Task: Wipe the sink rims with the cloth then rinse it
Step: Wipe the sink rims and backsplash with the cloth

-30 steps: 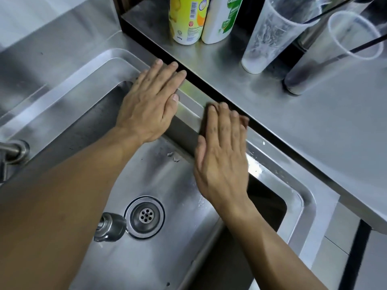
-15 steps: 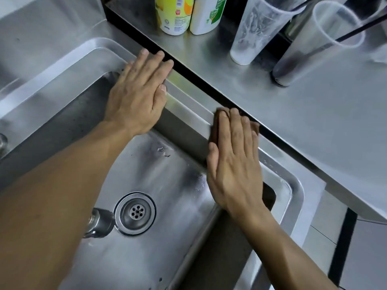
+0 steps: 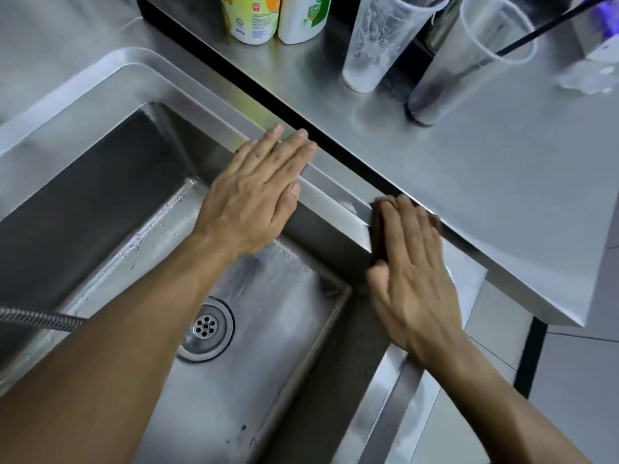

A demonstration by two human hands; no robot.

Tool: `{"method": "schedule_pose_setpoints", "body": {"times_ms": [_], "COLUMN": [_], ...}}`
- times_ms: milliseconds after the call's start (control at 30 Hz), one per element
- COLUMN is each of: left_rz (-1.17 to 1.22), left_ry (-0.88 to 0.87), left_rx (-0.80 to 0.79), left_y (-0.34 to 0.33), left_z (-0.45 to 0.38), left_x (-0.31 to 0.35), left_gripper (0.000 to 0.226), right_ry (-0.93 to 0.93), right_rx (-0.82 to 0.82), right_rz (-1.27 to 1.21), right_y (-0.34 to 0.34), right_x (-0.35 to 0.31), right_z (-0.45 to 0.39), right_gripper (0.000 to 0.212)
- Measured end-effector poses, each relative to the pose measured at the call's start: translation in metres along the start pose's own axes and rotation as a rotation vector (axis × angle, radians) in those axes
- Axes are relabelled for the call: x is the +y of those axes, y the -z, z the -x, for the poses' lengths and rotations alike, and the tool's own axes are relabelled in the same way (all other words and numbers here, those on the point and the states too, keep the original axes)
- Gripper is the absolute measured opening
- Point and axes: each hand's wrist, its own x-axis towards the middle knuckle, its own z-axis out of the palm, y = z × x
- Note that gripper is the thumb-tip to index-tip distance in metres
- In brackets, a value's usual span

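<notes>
Right of centre, on the sink rim (image 3: 338, 199), a dark brown cloth (image 3: 378, 236) peeks from under the right hand (image 3: 413, 279), whose straight, close-set fingers press it flat. Its long axis cannot be told. At centre, the left hand (image 3: 254, 199) lies flat, fingers together, on the rim.

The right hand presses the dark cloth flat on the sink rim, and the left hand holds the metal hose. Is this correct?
Not quite. The head view shows the left hand lying flat on the sink rim, apart from the metal hose. The right hand does press the dark cloth flat on the rim.
</notes>
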Motion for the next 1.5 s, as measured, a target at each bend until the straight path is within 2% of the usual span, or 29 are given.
{"method": "schedule_pose_setpoints", "body": {"times_ms": [133,267,367,500,633,733,967,1033,1100,1200,1300,1400,1500], "left_rz": [-0.009,0.038,0.049,0.022,0.001,-0.007,-0.031,-0.029,-0.043,-0.017,-0.026,-0.021,-0.004], "left_ry": [0.096,0.178,0.189,0.215,0.105,0.139,0.198,0.118,0.071,0.097,0.097,0.119,0.154], "left_rx": [0.001,-0.034,-0.057,-0.087,-0.079,-0.066,-0.111,-0.106,-0.093,-0.078,-0.094,-0.095,-0.084], "left_y": [0.0,-0.001,-0.001,0.002,-0.01,-0.014,-0.007,-0.013,-0.02,-0.021,-0.019,-0.019,-0.021], "left_z": [-0.001,-0.005,-0.004,-0.006,-0.009,-0.007,-0.007,-0.001,0.004,0.005,0.005,0.007,0.008], "left_x": [0.017,0.046,0.048,0.053,0.089,0.097,0.118,0.135,0.145,0.147,0.148,0.152,0.156], "left_gripper": [0.061,0.064,0.062,0.064,0.061,0.06,0.062,0.061,0.059,0.058,0.058,0.058,0.058], "right_ry": [-0.031,0.112,0.302,0.345,0.428,0.5,0.558,0.602,0.569,0.49,0.62,0.739,0.66], "right_rx": [-0.026,0.012,-0.048,-0.148,-0.14,-0.115,-0.276,-0.262,-0.203,-0.18,-0.261,-0.267,-0.203], "right_rz": [-0.031,-0.027,0.009,-0.036,-0.027,-0.05,-0.111,-0.096,-0.092,-0.097,-0.108,-0.096,-0.115], "right_y": [0.0,-0.015,-0.004,0.026,0.018,0.009,0.037,0.036,0.031,0.024,0.026,0.031,0.028], "right_x": [-0.005,-0.017,0.017,0.077,0.08,0.074,0.127,0.131,0.124,0.11,0.109,0.127,0.136], "right_z": [-0.023,-0.078,-0.051,0.006,-0.016,-0.037,0.039,0.02,-0.003,0.01,0.055,0.038,0.011], "right_gripper": [0.072,0.062,0.058,0.061,0.061,0.06,0.059,0.059,0.06,0.062,0.06,0.058,0.056]}}
